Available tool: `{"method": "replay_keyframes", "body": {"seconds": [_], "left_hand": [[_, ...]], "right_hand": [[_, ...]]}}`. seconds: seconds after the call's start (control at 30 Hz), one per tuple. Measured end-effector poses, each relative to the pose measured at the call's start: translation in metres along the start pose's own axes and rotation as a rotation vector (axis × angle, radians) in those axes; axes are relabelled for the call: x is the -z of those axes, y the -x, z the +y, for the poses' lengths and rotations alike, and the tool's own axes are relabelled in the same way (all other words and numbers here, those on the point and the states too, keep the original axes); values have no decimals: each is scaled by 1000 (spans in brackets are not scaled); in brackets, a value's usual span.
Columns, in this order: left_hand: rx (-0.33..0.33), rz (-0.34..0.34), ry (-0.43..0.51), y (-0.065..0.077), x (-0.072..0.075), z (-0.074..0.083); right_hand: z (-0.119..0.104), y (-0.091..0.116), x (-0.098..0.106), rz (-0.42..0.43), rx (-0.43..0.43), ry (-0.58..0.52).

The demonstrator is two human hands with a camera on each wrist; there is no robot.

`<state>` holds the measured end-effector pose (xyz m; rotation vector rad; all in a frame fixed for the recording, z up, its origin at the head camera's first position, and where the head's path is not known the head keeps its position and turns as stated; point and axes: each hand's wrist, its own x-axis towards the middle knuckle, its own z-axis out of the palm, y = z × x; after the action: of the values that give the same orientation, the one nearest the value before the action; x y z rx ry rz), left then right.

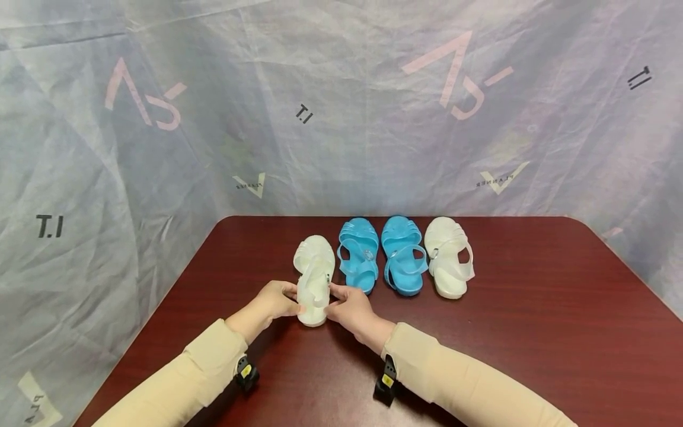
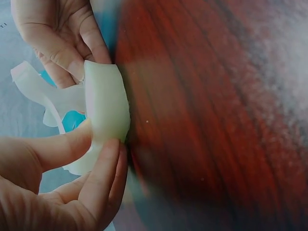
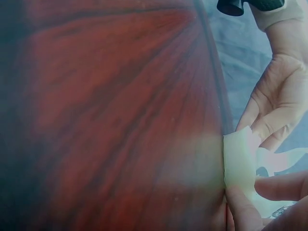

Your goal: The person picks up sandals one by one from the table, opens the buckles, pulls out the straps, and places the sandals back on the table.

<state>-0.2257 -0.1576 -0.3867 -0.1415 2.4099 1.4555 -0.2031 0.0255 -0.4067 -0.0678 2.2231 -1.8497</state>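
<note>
Between both hands a white sandal [image 1: 316, 255] stands at the left end of a row of sandals, toe pointing away from me. My left hand [image 1: 274, 300] pinches its heel end from the left, thumb on top and fingers beneath, as the left wrist view shows. From the other side my right hand [image 1: 352, 309] holds the same end between thumb and fingers. The sandal's heel [image 2: 107, 98] faces the camera in the left wrist view, with its pale strap [image 2: 36, 86] standing up behind. Part of the sole lies hidden behind the fingers.
Right of the held sandal lie two blue sandals, one nearer [image 1: 359, 228] and one beside it [image 1: 400, 228], then another white sandal [image 1: 445, 231]. All rest on a dark red wooden table [image 1: 533, 332]. A grey printed cloth [image 1: 341, 160] hangs behind it.
</note>
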Motion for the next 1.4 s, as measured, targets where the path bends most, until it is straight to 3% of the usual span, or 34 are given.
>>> {"method": "replay_keyframes", "body": {"seconds": [0.37, 1.03, 1.4], "left_hand": [[15, -2, 52, -6, 1, 3], [29, -6, 41, -15, 4, 6], [31, -5, 49, -19, 2, 7]], "right_hand": [[0, -6, -1, 5, -21, -32], [-4, -15, -6, 23, -61, -90], [-6, -14, -11, 91, -92, -122]]}}
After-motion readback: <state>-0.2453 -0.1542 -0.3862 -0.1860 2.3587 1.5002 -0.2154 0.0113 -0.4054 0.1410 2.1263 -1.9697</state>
